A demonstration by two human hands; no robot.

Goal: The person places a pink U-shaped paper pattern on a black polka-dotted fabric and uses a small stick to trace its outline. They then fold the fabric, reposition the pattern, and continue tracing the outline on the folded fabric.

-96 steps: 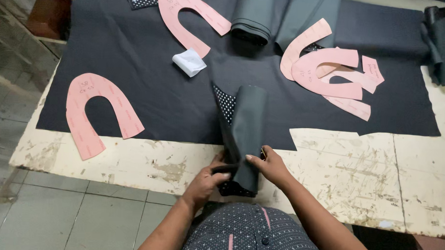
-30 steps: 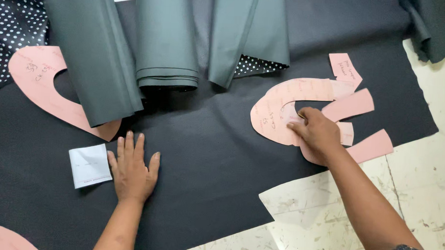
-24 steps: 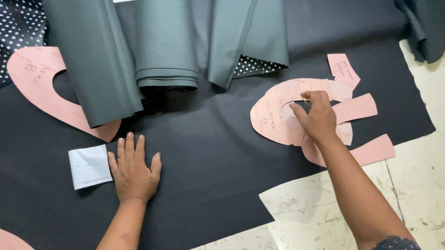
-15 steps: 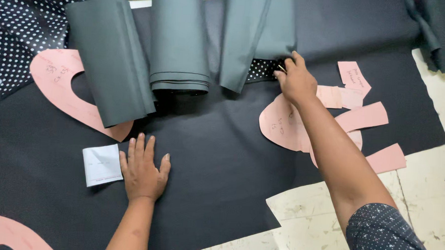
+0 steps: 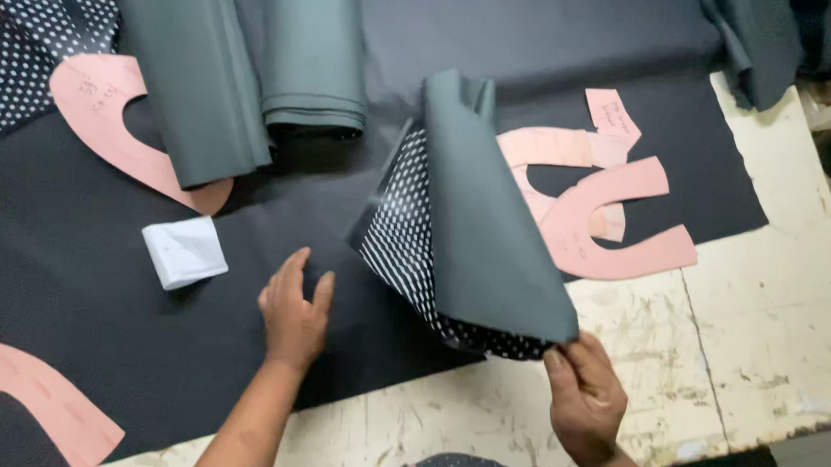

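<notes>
The right hand [image 5: 583, 396] pinches the near corner of a grey sheet [image 5: 485, 227] between thumb and fingers; the rest of the hand is loosely closed around this edge. The sheet hangs folded over itself, up and away from this hand, and shows a black lining with white dots [image 5: 406, 242] on its left side. The left hand [image 5: 293, 312] lies flat and open on the dark cloth [image 5: 90, 314], holding nothing; its fingers point away from the body. A white block [image 5: 185, 251] sits just to the left of this hand, apart from it. Beyond the right hand, partly under the lifted sheet, pink U-shaped patterns [image 5: 609, 222] lie on the cloth.

To do this well, I think the pinch should stay near the corner, so the sheet opens without a crease. The flat left hand should press down, so the cloth under it does not slide. The sheet should pass above the pink patterns and not drag them out of place.
</notes>
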